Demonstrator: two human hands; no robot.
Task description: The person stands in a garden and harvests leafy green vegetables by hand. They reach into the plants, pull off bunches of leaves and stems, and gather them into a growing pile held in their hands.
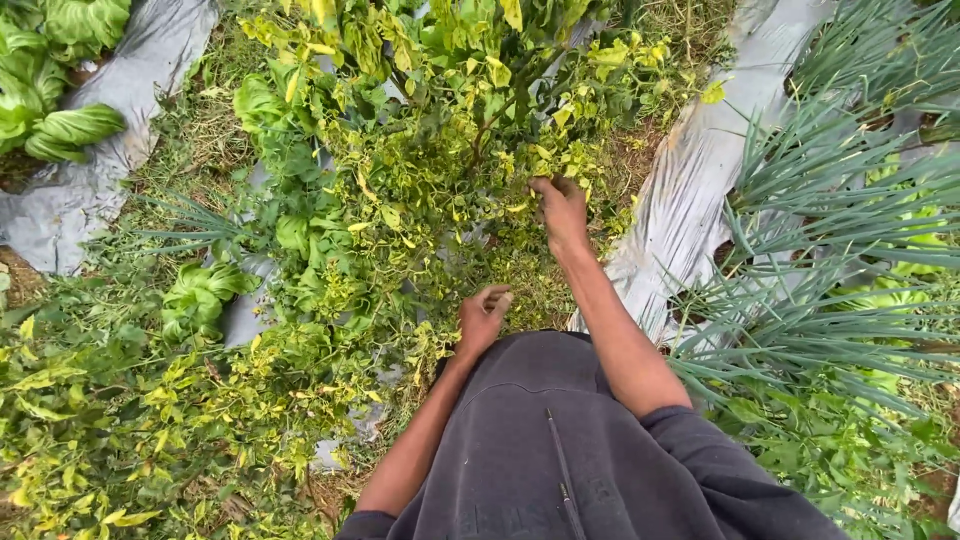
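A bushy plant [440, 130] with yellow-green curled leaves fills the middle of the head view. My right hand [560, 210] reaches forward into its foliage, fingers pinched among the leaves near a dark stem [490, 120]; what it grips is hidden by the leaves. My left hand [483, 318] hovers lower, close to my body, fingers curled inward above the leafy ground; I cannot see anything in it. Both forearms are bare, and dark sleeves are pushed up.
Grey plastic mulch sheets [700, 180] run along the beds at right and upper left [110, 110]. Long thin onion-like leaves [840, 230] spread at the right. Broad leafy greens [55, 100] grow at the upper left. More yellowing plants [150, 420] crowd the lower left.
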